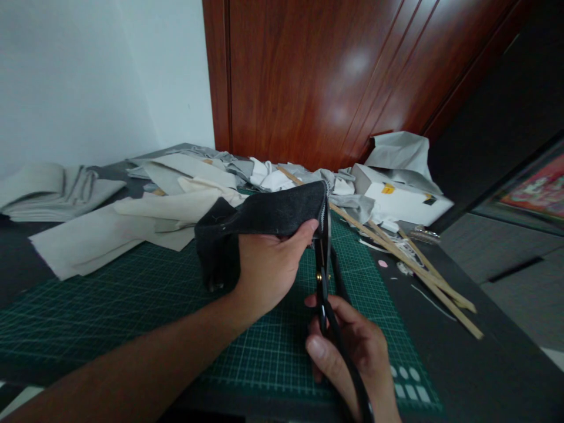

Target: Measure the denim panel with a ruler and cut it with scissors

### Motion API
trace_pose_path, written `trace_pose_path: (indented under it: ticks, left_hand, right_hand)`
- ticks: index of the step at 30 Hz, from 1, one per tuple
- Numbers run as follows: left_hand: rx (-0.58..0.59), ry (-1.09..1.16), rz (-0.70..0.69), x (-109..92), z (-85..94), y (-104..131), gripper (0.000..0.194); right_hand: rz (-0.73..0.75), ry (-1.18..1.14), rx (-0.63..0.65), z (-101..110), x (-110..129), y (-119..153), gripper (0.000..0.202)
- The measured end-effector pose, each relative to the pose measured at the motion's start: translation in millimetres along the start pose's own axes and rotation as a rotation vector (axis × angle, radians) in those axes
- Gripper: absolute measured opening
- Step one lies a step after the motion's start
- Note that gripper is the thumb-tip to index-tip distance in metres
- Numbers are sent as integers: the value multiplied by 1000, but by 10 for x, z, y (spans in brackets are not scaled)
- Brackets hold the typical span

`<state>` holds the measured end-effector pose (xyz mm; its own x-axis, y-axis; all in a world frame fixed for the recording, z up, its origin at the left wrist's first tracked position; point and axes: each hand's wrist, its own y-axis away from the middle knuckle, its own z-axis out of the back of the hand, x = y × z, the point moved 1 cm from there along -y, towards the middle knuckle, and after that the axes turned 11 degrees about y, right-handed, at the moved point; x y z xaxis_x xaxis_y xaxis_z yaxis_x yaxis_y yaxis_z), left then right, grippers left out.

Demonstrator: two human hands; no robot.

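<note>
L hand [269, 267]: blk cloth [282, 209], prob. denim; R [363, 346]: scissors [323, 279].

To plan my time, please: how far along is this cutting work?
Some cutting looks done: pale scraps lie beside the mat. The left hand holds the black cloth, its edge at the scissors in the right hand. That edge looks unfinished; how much remains, I cannot tell.

- Left grip [268, 270]: most fingers hidden behind the black cloth [282, 211].
- Scissors [323, 258]: handles cut off by the bottom edge; where the blade tips end, unclear.
- Right grip [359, 346]: fingers partly hidden behind the handles.
- Green mat [273, 358]: cut off at left.
- Red-patterned panel [540, 191]: cut off at right, its design blurred.
</note>
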<state>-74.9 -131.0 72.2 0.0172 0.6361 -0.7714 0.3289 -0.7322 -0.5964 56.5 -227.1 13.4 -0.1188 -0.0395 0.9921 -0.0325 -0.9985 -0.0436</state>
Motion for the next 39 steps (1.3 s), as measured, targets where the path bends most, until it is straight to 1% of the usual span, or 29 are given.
trace_pose_path:
  ticks: [5, 11, 19, 21, 24, 26, 30, 34, 39]
  left_hand:
    - [6, -6, -14, -16, -3, 1, 20]
    - [3, 14, -9, -6, -3, 8, 18]
    - [34, 44, -16, 4, -4, 11, 24]
    - [26, 86, -1, 20, -5, 16, 23]
    - [21, 167, 19, 43, -14, 24, 12]
    - [40, 243, 41, 57, -27, 25, 7]
    - [72, 438, 134, 78, -59, 18, 4]
    - [61, 572, 215, 70, -79, -1, 8]
    - [45, 655, 284, 52, -87, -17, 13]
  right_hand:
    - [11, 18, -27, -8, -13, 8, 52]
    - [7, 11, -22, -21, -27, 8, 49]
    - [22, 18, -39, -46, -33, 6, 44]
    - [22, 27, -46, -49, -37, 5, 43]
    - [28, 34, -58, -50, -51, 6, 40]
    - [34, 37, -62, -50, -65, 9, 38]
    - [24, 52, -77, -47, -101, 15, 37]
    - [20, 44, -84, -46, -126, 18, 36]
    - [23, 37, -87, -50, -149, 18, 35]
